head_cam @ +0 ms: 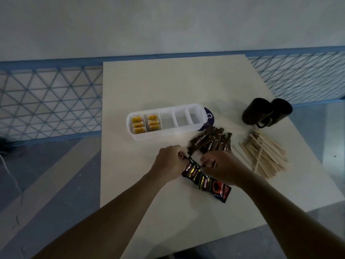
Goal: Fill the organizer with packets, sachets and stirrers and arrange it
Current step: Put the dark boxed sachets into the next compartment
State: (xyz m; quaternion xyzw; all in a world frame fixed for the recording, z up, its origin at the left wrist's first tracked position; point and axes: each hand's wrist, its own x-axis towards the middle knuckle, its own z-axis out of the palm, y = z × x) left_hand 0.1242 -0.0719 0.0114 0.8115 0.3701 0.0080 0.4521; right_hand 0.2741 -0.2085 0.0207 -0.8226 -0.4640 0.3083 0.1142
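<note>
A clear plastic organizer (141, 136) lies across the table's middle. Its two left compartments hold yellow sachets (138, 125); the other compartments look bare. Just right of it lies a pile of dark brown coffee stick packets (211, 142). Further right is a heap of wooden stirrers (265, 156). A strip of dark red-and-black coffee sachets (205, 182) lies in front of me. My left hand (169, 163) pinches its top end, fingers curled. My right hand (220, 166) is curled on the sachets beside it, at the near edge of the stick pile.
Two black cups (265, 113) lie on their sides at the back right. A dark blue round item (210, 116) peeks from behind the organizer's right end. The white table (168, 86) has blue mesh railings (46, 101) left and right, floor below.
</note>
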